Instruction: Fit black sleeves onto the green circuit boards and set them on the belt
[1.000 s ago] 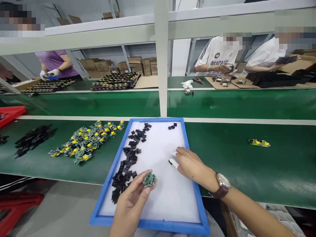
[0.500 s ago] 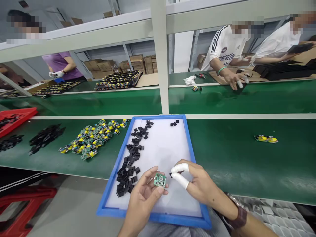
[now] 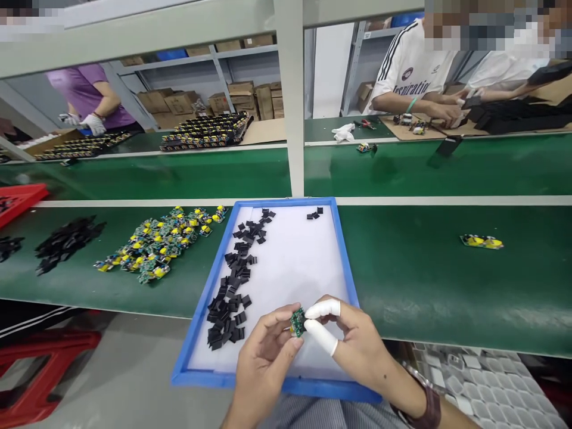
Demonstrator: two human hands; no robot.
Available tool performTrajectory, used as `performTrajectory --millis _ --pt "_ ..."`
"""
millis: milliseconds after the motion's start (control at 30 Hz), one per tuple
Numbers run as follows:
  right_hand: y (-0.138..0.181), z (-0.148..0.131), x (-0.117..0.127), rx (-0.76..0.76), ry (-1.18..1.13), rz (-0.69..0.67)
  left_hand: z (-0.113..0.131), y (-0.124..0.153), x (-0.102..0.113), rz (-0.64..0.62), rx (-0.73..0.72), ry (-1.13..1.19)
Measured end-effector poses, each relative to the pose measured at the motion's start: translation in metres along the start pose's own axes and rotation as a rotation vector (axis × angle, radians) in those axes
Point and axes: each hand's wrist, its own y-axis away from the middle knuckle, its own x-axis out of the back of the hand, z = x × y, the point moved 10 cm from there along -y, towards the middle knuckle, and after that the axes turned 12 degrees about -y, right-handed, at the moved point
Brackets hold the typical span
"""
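Note:
My left hand (image 3: 266, 354) holds a small green circuit board (image 3: 297, 322) by its edges between thumb and fingers, tilted on edge. My right hand (image 3: 364, 339), with white finger cots on thumb and index finger, pinches a small black piece (image 3: 305, 325) against the board's right side. Most of that piece is hidden by the fingertips. Both hands are above the front part of a blue-rimmed tray (image 3: 330, 388) with a white lining. Many black clip-like pieces (image 3: 232, 298) lie along its left side, and several more (image 3: 315, 213) sit in the far right corner.
Left of the tray lie a heap of circuit boards with yellow parts (image 3: 154, 241), a pile of black parts (image 3: 67, 241) and a red bin (image 3: 22, 199). One yellow-topped board (image 3: 481, 241) rests on the right. Co-workers handle parts across the green bench (image 3: 214, 179).
My right hand has brought the black piece left to the circuit board. My left hand has turned the board on edge. Across the bench, a co-worker's hand has drawn back, leaving a black part.

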Motion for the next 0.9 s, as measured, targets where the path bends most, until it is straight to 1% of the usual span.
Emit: performTrajectory --millis 167,267,433,533,667,800,900 --pt "0.001 -0.001 -0.001 0.073 0.021 0.023 0.004 -0.001 -0.001 -0.012 -0.030 0.028" --pt "0.003 0.000 -0.002 0.060 0.020 0.006 0.004 0.000 -0.002 -0.035 -0.055 -0.017" --pt "0.005 -0.009 -0.004 0.055 0.059 -0.059 0.015 0.003 0.003 -0.006 -0.202 -0.167" --pt "0.005 -0.010 -0.005 0.019 0.072 -0.096 0.021 0.004 0.002 -0.002 -0.275 -0.250" --pt "0.002 -0.004 -0.006 -0.059 0.092 -0.131 0.026 0.006 -0.001 -0.010 -0.349 -0.325" --pt "0.001 0.000 -0.007 -0.132 0.109 -0.148 0.025 0.007 -0.002 -0.024 -0.346 -0.350" --pt "0.002 0.001 -0.009 -0.145 0.100 -0.164 0.027 0.006 -0.003 -0.030 -0.350 -0.339"
